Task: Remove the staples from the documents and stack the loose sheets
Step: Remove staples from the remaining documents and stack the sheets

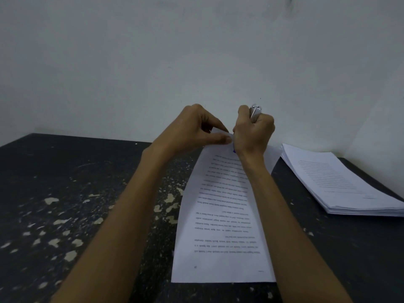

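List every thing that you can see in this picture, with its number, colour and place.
document: one, white with black print, middle of the table, far end at the hands
paper stack: one, white, right side of the table
tool: one, silver, sticking out above the right fist
table: one, black with pale chipped spots, under the papers
wall: one, pale grey, behind the table
left hand: one, pinches the document's far corner
right hand: one, grips the tool beside that corner
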